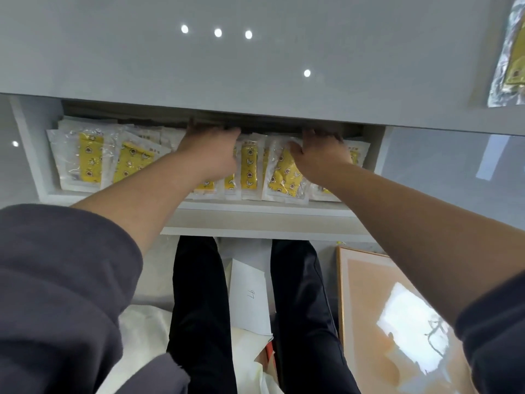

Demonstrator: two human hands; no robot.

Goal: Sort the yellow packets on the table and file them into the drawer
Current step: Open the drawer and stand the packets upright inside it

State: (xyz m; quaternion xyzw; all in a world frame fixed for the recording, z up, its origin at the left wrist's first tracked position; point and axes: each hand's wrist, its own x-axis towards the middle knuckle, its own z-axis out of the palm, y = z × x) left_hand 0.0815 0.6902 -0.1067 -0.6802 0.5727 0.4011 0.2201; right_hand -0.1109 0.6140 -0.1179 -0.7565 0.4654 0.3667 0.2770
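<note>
Two hands are in the drawer (270, 209), which stands pulled out beneath the glossy grey table (255, 66). It is filled from side to side by a leaning row of yellow packets (91, 157): clear crinkly wrappers with white borders, each holding a bright yellow piece dotted with small dark-and-white figures. Over the middle of the row lies the left hand (210, 150), fingers stretched flat towards the back, tips lost in shadow under the table edge. Further right, the right hand (319, 155) sits on the packets, thumb against a wrapper; whether its fingers grasp one, I cannot tell. One stray packet (511, 52) lies on the table, far right.
</note>
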